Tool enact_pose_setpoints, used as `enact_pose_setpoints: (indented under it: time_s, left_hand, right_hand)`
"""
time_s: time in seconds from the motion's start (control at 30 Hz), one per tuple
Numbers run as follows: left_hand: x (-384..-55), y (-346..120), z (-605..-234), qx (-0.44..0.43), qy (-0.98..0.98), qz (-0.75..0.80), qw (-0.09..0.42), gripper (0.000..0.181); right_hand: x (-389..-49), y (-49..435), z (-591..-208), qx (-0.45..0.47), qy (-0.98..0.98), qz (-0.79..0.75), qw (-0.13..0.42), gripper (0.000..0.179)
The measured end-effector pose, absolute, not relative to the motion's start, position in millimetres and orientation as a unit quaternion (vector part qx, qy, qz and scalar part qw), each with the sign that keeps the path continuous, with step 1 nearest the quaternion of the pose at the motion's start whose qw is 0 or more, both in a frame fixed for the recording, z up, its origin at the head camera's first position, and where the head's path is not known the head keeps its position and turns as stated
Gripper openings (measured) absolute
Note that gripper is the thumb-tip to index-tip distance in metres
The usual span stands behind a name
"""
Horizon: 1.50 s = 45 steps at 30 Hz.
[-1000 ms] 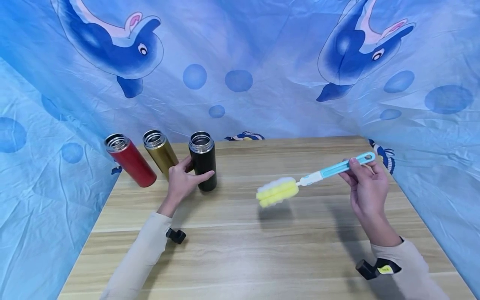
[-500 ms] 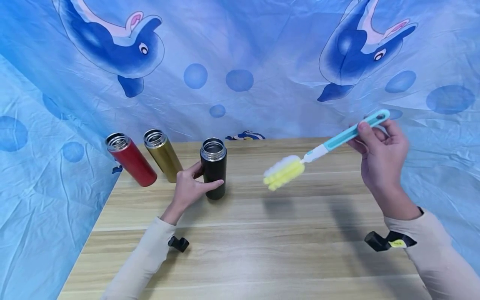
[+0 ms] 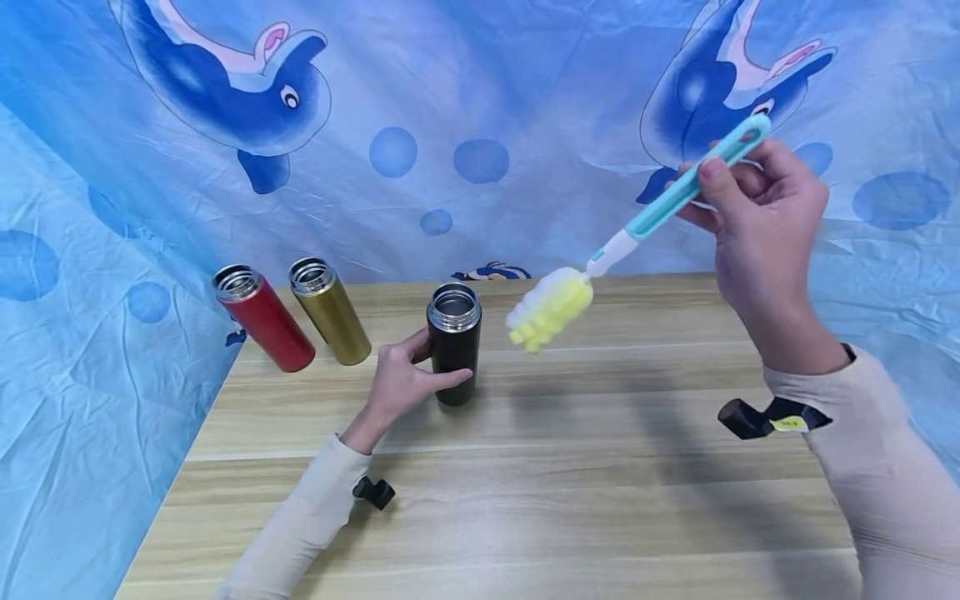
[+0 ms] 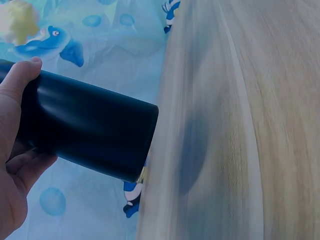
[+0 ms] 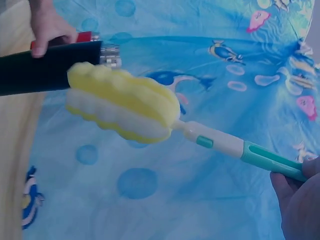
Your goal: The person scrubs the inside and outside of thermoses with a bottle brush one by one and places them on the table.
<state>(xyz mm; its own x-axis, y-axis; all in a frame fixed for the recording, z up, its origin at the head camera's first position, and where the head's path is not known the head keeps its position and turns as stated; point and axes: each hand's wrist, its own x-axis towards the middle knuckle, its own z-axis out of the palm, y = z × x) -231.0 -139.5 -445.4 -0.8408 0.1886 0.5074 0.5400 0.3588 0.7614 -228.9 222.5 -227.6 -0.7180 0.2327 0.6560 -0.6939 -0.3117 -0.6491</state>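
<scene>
My left hand grips an uncapped black thermos bottle around its side, thumb on the near face. The bottle stands upright with its steel-rimmed mouth facing up. In the left wrist view, the base of the black bottle shows apart from its shadow on the tabletop. A bottle brush with a turquoise handle is pinched near the handle's end by my right hand. Its yellow and white sponge head points down and left, to the right of the bottle's mouth and at about its height.
A red thermos bottle and a gold one, both without lids, stand at the back left of the wooden table. Behind and beside the table hangs a blue sheet with printed dolphins.
My left hand has brought the black thermos bottle rightward and slightly nearer, away from the gold one. My right hand has raised the bottle brush, tilting its head more steeply downward.
</scene>
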Motion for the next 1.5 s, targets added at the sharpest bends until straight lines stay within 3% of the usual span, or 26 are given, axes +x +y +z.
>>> enact_pose_setpoints:
  time_s: [0.23,0.6,1.2,1.5]
  left_hand:
    - [-228,-130,-446,-0.244,-0.807,-0.511,0.168,0.064]
    - [-221,-120,-448,-0.260,-0.813,-0.497,0.159,0.063]
    - [-220,-114,-447,-0.280,-0.810,-0.494,0.146,0.070]
    - [-219,-111,-443,-0.284,-0.805,-0.504,0.130,0.064]
  right_hand:
    - [-235,207,-196,0.267,-0.520,0.743,0.325,0.019]
    - [-239,179,-166,0.305,-0.518,0.744,0.291,0.015]
    - [-242,162,-164,0.377,-0.616,0.611,0.324,0.010]
    - [-239,154,-158,0.373,-0.670,0.570,0.296,0.011]
